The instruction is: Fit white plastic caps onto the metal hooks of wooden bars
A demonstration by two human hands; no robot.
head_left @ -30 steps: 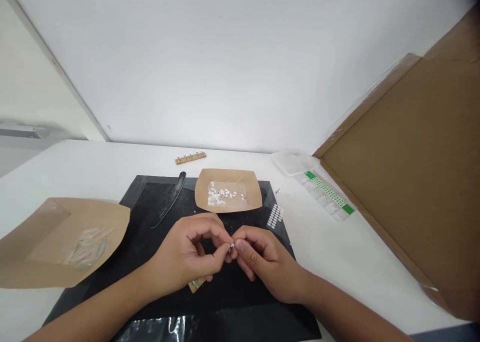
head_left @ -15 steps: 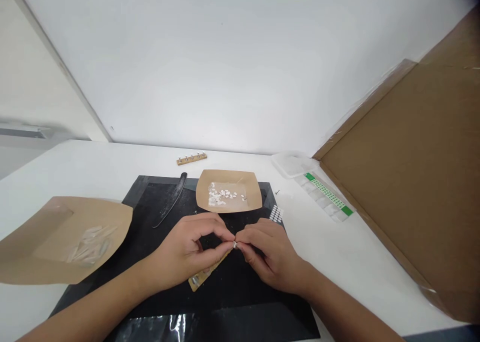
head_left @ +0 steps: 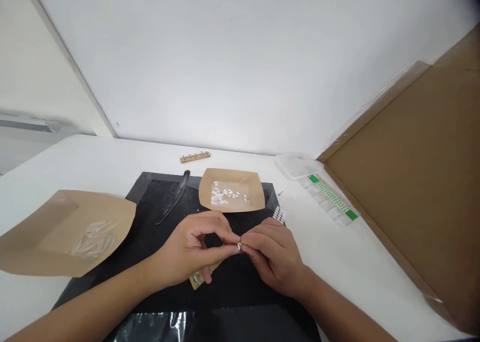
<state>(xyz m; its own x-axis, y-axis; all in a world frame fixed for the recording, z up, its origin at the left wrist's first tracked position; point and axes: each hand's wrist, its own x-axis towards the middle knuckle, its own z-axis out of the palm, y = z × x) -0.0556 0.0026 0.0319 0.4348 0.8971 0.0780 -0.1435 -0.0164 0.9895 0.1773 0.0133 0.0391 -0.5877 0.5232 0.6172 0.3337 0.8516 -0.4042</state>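
Note:
My left hand [head_left: 189, 252] and my right hand [head_left: 273, 254] meet fingertip to fingertip over a black mat [head_left: 150, 217]. Between the thumbs and forefingers they pinch a tiny whitish piece [head_left: 239, 245]. A small tan strip [head_left: 198, 280] lies on the mat under my left hand, partly hidden by it. Just beyond the hands stands a brown paper tray [head_left: 255, 192] holding several small white pieces [head_left: 221, 194].
A larger brown paper tray [head_left: 22, 242] with clear pieces sits at the left. A black nail file [head_left: 174, 202], a wooden strip with pegs [head_left: 195, 157], a sheet of white stickers [head_left: 278, 214], a clear plastic box [head_left: 296, 164], a green-edged strip [head_left: 330, 197] and a big cardboard sheet [head_left: 420, 182] lie around.
Both hands stayed together on the tiny piece and drifted slightly right. The tan strip showed more half a second ago and is again mostly covered by my left hand. The view shifted a little.

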